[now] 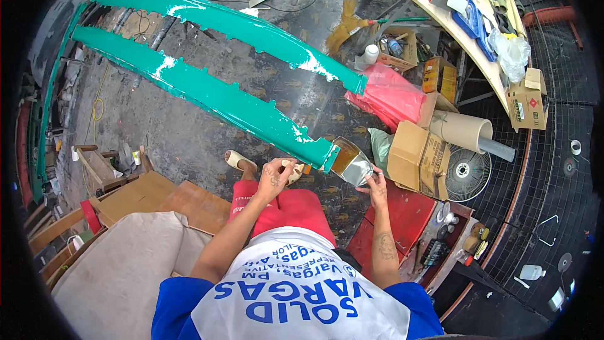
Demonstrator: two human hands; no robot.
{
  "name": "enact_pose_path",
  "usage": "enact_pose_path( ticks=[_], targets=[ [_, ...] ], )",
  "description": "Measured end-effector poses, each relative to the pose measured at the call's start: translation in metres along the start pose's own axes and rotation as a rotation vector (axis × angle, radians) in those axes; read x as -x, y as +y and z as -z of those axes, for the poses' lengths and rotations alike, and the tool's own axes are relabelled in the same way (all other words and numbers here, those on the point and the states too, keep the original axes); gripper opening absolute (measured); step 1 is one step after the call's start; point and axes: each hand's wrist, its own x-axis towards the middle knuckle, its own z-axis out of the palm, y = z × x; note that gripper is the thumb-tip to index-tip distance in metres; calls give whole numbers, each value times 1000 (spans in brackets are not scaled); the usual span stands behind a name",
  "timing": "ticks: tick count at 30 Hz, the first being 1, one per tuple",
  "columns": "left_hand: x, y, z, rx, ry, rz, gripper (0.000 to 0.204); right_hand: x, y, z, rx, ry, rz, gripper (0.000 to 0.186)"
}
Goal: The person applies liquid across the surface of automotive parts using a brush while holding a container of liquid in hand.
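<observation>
The left hand [272, 177] is located at the centre of the frame, below the lower green panel [211, 93]. Its fingers are curled nearly together and appear to pinch a small pale piece [287, 163]; the kind of piece is too small to tell. The right hand [375, 187] is located right of centre. Its fingers are partly bent and grip the lower right end of a clear container [351, 162] with brown and pale areas showing. The container lies just beside the right end of the lower green panel; contact between the two cannot be determined.

The lower green panel runs diagonally from the upper left of the frame to the centre. The upper green panel [242, 25] extends above it, spaced apart, with its right end at a red plastic sheet [389, 96]. Both panels carry white patches.

To the right of the container stand an open cardboard box [409, 154] and a grey fan [469, 173]. A broom [347, 26] lies at the upper centre. The desk [481, 56] at the upper right bears boxes and plastic bags. A pale cloth [126, 264] covers the lower left
</observation>
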Motion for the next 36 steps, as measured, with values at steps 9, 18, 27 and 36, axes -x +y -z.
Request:
enact_pose_path(
  ticks=[9, 18, 27, 36],
  targets=[
    [1, 1, 2, -61, -21, -96, 20, 1, -3, -3, -15, 15, 21, 52],
    [6, 6, 8, -66, -14, -204, 18, 0, -4, -5, -23, 11, 10, 51],
    [2, 6, 25, -212, 208, -247, 14, 0, -3, -4, -4, -5, 9, 49],
    [24, 13, 1, -132, 40, -336, 13, -5, 2, 1, -1, -19, 18, 48]
  ],
)
